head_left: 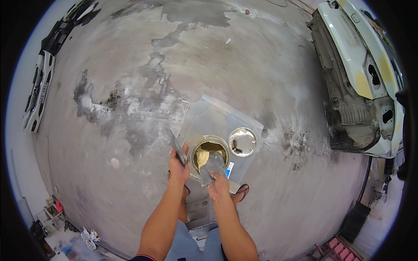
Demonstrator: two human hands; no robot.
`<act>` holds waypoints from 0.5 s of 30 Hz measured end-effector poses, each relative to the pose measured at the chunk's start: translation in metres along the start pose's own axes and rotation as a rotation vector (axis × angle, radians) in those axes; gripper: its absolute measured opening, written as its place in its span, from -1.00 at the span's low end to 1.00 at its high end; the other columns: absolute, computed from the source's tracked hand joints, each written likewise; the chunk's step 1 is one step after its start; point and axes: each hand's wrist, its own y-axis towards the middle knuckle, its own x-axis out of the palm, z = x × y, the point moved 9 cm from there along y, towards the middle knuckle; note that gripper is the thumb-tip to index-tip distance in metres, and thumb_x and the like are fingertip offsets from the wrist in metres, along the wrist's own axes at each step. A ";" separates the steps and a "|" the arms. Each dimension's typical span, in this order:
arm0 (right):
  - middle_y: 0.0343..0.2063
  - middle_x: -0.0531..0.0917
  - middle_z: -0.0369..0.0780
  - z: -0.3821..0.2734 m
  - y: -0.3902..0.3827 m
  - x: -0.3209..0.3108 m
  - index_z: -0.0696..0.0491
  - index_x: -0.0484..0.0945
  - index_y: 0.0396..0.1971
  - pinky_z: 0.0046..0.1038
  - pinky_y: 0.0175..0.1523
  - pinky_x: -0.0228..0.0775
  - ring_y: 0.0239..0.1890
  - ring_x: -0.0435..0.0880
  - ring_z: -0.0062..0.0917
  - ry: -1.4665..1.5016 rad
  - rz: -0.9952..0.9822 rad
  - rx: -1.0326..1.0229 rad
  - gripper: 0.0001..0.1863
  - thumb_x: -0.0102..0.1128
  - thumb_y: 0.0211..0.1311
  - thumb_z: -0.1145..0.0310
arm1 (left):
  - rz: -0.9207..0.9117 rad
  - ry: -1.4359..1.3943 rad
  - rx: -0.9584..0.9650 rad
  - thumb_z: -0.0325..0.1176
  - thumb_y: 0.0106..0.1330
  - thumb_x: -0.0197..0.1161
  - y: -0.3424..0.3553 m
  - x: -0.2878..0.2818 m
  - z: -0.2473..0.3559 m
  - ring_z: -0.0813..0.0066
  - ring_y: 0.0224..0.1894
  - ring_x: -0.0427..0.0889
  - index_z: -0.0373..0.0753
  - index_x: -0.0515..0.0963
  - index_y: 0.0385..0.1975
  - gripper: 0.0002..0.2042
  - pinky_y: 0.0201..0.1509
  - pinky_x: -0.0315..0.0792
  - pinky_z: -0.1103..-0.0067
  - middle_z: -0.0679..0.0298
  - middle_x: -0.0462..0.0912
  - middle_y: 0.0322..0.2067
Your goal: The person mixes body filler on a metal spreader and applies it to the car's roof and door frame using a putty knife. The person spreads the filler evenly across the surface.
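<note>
My left hand grips a flat grey metal blade or plate, tilted upward beside the open tin. In my right hand is a flat grey scraper, held over the tin's mouth with its upper part overlapping the cream-yellow paste inside; whether it touches the paste I cannot tell. A shiny round lid lies to the right of the tin on a grey board on the floor. A small white-and-blue item shows beside the tin's lower right.
Stained concrete floor surrounds the board. A partly stripped white car body section stands at right. Bumper pieces lean along the left wall. My sandalled feet flank the board's near edge. Clutter sits at lower left, a pink slatted item at lower right.
</note>
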 end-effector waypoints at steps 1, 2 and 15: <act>-0.16 0.67 -0.20 -0.008 -0.014 -0.007 0.22 0.51 -0.03 -0.40 -0.23 0.52 -0.18 0.70 -0.41 -0.042 0.013 -0.024 -0.70 0.22 0.23 0.60 | -0.038 0.027 0.083 -0.08 0.64 -0.19 0.001 -0.005 0.013 0.25 0.22 0.51 -0.34 0.28 0.31 -0.52 0.37 0.34 0.40 0.09 0.54 0.20; -0.17 0.67 -0.22 -0.019 -0.027 -0.015 0.23 0.52 -0.02 -0.43 -0.29 0.49 -0.22 0.70 -0.43 -0.092 0.060 -0.051 -0.69 0.24 0.22 0.58 | -0.031 0.064 0.132 -0.10 0.63 -0.11 0.000 -0.014 0.025 0.28 0.18 0.55 -0.30 0.33 0.25 -0.57 0.30 0.40 0.40 0.12 0.56 0.17; -0.07 0.68 -0.16 -0.159 -0.205 0.090 0.30 0.48 0.17 -0.48 0.15 0.40 -0.02 0.63 -0.51 -1.100 -0.259 -0.733 -0.55 0.11 0.28 0.54 | -0.108 0.521 0.267 -0.12 0.59 0.07 -0.073 -0.001 0.032 0.43 0.32 0.34 -0.34 0.23 0.43 -0.44 0.41 0.18 0.56 0.18 0.41 0.30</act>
